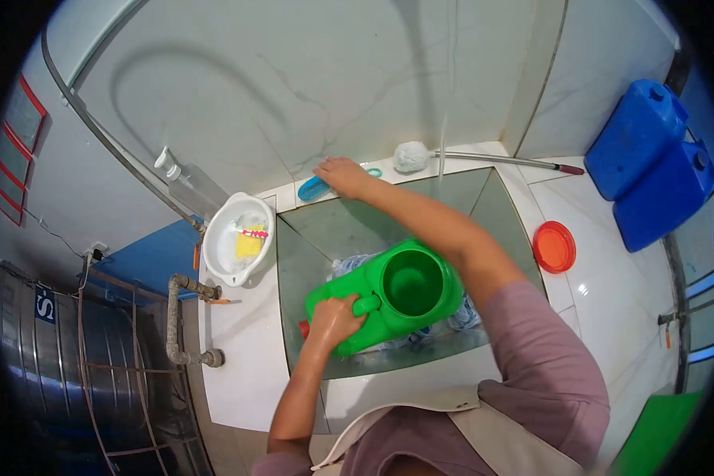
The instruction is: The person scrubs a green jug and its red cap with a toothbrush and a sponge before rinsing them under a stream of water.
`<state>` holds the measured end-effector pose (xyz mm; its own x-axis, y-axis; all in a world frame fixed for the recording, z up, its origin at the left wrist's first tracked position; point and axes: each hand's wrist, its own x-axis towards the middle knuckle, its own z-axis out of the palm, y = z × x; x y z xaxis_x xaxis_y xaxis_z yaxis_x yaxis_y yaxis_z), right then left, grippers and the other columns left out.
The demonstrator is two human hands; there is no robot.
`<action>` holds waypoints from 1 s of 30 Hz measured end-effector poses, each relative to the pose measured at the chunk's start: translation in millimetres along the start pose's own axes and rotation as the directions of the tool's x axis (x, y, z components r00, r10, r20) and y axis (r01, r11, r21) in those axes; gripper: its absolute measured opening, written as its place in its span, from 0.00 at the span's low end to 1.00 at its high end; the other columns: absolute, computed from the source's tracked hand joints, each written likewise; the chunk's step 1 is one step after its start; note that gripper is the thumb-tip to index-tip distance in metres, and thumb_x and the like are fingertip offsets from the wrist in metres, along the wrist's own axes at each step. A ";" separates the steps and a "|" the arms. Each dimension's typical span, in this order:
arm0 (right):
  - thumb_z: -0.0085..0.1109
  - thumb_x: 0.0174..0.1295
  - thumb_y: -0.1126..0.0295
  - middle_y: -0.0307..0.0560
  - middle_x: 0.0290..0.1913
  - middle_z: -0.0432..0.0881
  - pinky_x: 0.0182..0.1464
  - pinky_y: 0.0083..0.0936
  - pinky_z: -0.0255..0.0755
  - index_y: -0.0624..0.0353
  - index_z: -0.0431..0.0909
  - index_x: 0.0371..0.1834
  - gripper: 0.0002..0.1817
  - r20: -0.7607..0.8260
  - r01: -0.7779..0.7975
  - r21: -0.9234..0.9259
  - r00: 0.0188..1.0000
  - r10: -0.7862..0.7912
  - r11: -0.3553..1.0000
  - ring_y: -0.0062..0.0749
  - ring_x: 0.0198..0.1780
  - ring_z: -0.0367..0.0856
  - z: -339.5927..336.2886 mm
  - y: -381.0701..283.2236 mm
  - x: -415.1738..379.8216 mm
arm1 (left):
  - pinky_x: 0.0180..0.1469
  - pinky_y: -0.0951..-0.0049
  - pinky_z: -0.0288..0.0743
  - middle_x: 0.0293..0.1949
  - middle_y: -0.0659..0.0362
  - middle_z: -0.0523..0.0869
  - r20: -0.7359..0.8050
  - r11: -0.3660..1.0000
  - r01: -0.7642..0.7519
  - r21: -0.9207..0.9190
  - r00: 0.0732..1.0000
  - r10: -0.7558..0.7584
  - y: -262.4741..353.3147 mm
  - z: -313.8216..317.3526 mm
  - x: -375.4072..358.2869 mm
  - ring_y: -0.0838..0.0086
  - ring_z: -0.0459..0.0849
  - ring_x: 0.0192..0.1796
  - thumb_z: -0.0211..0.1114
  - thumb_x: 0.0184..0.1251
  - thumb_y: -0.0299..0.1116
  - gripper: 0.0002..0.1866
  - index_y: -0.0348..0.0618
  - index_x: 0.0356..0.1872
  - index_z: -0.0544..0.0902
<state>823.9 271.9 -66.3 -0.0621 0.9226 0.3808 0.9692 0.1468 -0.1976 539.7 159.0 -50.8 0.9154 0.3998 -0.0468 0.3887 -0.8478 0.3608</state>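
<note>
My left hand [337, 321] is closed around the handle of a green plastic jug [357, 293]. The jug is tilted over the sink [293, 246], its wide round mouth facing up towards me and a small red cap [304, 328] at its lower left. Out across the sink, my right hand [343, 176] is closed over a blue scrub brush [313, 189] at the back ledge. My palm hides part of the brush. Beneath the jug, clear crumpled-looking plastic items [462, 317] lie partly hidden in the sink.
A white basin [238, 208] with suds, a yellow sponge [249, 243] and a pump bottle [194, 186] stand left. A long-handled brush [412, 157] lies on the back ledge. To the right are an orange-red lid [554, 247] and two blue jerrycans [636, 139]. Pipes [174, 317] protrude at left.
</note>
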 end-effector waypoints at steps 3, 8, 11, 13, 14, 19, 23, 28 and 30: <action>0.54 0.53 0.72 0.47 0.45 0.76 0.53 0.45 0.69 0.57 0.74 0.44 0.13 0.028 -0.036 -0.328 0.998 0.048 0.944 0.42 0.55 0.72 27.1 7.8 21.3 | 0.35 0.56 0.76 0.25 0.45 0.82 -0.101 0.989 0.128 -0.071 0.986 -0.134 -5.9 8.2 -6.3 0.51 0.82 0.31 0.64 0.49 0.44 0.17 0.44 0.37 0.83; 0.51 0.56 0.69 0.55 0.44 0.75 0.50 0.46 0.69 0.60 0.70 0.47 0.16 0.164 -0.192 -0.142 0.963 0.214 0.971 0.48 0.49 0.76 -35.8 -28.3 2.2 | 0.35 0.56 0.75 0.26 0.45 0.82 -0.140 0.967 0.173 -0.187 0.970 -0.200 -9.5 8.1 -18.3 0.50 0.81 0.30 0.66 0.47 0.41 0.16 0.42 0.35 0.83; 0.48 0.58 0.67 0.64 0.44 0.76 0.49 0.44 0.69 0.64 0.66 0.49 0.18 0.142 -0.448 0.227 0.894 0.426 0.865 0.56 0.45 0.77 -78.0 -22.4 -48.4 | 0.34 0.57 0.75 0.27 0.44 0.82 -0.182 0.958 0.172 -0.232 0.959 -0.216 -6.9 -15.7 -35.9 0.50 0.81 0.29 0.66 0.45 0.37 0.15 0.40 0.34 0.83; 0.47 0.58 0.67 0.66 0.45 0.77 0.49 0.41 0.69 0.62 0.67 0.52 0.19 0.209 -0.541 0.288 0.841 0.500 0.790 0.57 0.47 0.76 -100.7 -5.8 -94.3 | 0.32 0.62 0.75 0.26 0.45 0.83 -0.206 0.910 0.174 -0.376 0.942 -0.265 -5.2 -46.0 -55.3 0.55 0.82 0.27 0.66 0.45 0.32 0.13 0.38 0.34 0.82; 0.47 0.59 0.65 0.64 0.45 0.78 0.50 0.41 0.70 0.60 0.68 0.53 0.19 0.171 -0.566 0.259 0.824 0.540 0.783 0.55 0.47 0.77 -98.1 11.8 -115.2 | 0.31 0.66 0.75 0.25 0.46 0.83 -0.194 0.866 0.177 -0.468 0.935 -0.296 -4.5 -64.8 -66.7 0.60 0.83 0.26 0.66 0.45 0.30 0.13 0.37 0.34 0.82; 0.47 0.61 0.61 0.53 0.46 0.80 0.53 0.36 0.70 0.59 0.76 0.48 0.18 0.088 -0.634 0.307 0.762 0.642 0.710 0.47 0.48 0.79 -95.0 49.0 -175.1 | 0.30 0.75 0.72 0.23 0.56 0.83 -0.292 0.794 0.165 -0.585 0.871 -0.396 16.4 -126.4 -131.0 0.79 0.79 0.26 0.64 0.48 0.24 0.09 0.31 0.32 0.80; 0.51 0.62 0.61 0.48 0.38 0.82 0.40 0.26 0.77 0.63 0.78 0.46 0.17 0.463 -0.422 0.877 0.611 0.642 -0.231 0.26 0.41 0.80 -76.7 18.6 -213.4 | 0.27 0.77 0.69 0.22 0.61 0.81 -0.264 0.633 0.159 -0.758 0.813 -0.520 29.9 -127.6 -162.1 0.81 0.76 0.24 0.64 0.49 0.23 0.07 0.31 0.30 0.79; 0.42 0.69 0.57 0.50 0.57 0.75 0.52 0.31 0.73 0.62 0.66 0.60 0.24 0.602 -0.132 0.605 0.721 0.343 -0.785 0.33 0.52 0.77 40.5 -45.3 -299.6 | 0.22 0.80 0.63 0.19 0.62 0.78 -0.325 0.634 0.111 -0.765 0.783 -0.530 36.3 -113.2 -172.0 0.83 0.72 0.19 0.62 0.49 0.21 0.04 0.32 0.27 0.78; 0.43 0.68 0.56 0.48 0.60 0.72 0.54 0.29 0.72 0.60 0.65 0.62 0.25 0.756 -0.462 0.631 0.547 0.359 -0.624 0.33 0.55 0.75 31.0 -57.5 -305.0 | 0.19 0.82 0.62 0.19 0.62 0.78 -0.299 0.576 0.124 -0.808 0.756 -0.583 44.9 -119.7 -170.0 0.83 0.71 0.17 0.61 0.48 0.20 0.03 0.33 0.25 0.77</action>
<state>779.8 -6.8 -199.1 0.1342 0.8272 -0.5456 -0.7262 -0.2925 -0.6221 389.1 94.7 84.8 0.4340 0.9003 0.0331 0.2532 -0.1571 0.9546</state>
